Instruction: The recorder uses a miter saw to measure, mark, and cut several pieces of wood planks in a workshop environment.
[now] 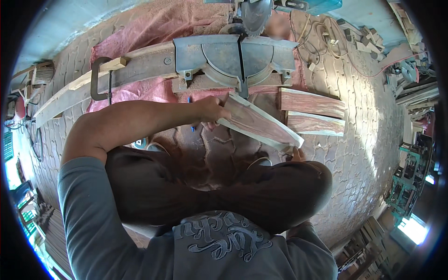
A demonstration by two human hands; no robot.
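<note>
A wooden board (261,122) with reddish grain and pale edges slants between my two hands above the paved floor. My left hand (213,110) is closed round its upper left end, just in front of the saw base. At the lower right end, the fingers of my right hand (297,155) hold the board's edge; my knee hides the rest of that hand. Two similar pieces, a far board (311,101) and a nearer board (316,123), lie side by side on the floor to the right.
Ahead stands a mitre saw base (193,53) with its round blade (255,17) raised. A C-clamp (95,79) grips a wood strip (74,84) along the left fence. Cables (322,39) and offcuts (368,39) lie at the far right. Pink sheeting (140,39) spreads under the saw.
</note>
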